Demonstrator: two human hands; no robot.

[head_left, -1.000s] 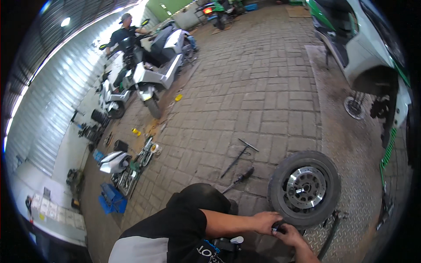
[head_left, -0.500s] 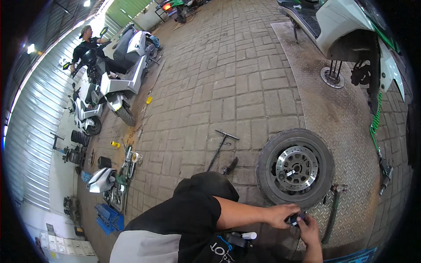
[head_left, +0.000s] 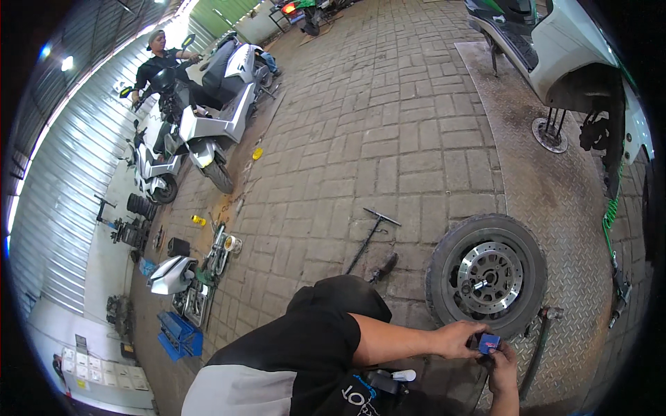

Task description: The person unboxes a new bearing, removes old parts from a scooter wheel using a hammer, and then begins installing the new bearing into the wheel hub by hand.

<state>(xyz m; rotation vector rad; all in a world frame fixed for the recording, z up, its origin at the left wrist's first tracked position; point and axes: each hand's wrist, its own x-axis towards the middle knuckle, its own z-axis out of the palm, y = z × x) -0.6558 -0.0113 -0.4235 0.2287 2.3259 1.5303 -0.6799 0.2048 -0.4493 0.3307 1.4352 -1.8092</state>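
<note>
Between my two hands is a small blue box (head_left: 488, 342), one printed face turned up. My left hand (head_left: 456, 340) grips it from the left with bent fingers. My right hand (head_left: 504, 365) pinches it from the near right side, thumb on the box. Just beyond my hands a scooter wheel (head_left: 438, 277) lies flat, its brake disc (head_left: 512, 276) facing up. A shiny metal socket-like piece (head_left: 480, 284) sits at the hub. To the right of the wheel, a hammer-like tool (head_left: 535, 353) with a long dark handle rests on the metal plate.
A T-handle wrench (head_left: 366, 239) and a dark elongated object (head_left: 383, 267) lie on the paving. The ridged metal plate (head_left: 555, 236) runs under a raised scooter (head_left: 583, 52). An air gun (head_left: 621, 295) hangs right. Left are a blue toolbox (head_left: 182, 333) and a person beside parked scooters (head_left: 229, 118).
The small box has been turned in my hands, so its blue face now shows clearly. My view has shifted slightly, moving the whole scene rightward.
</note>
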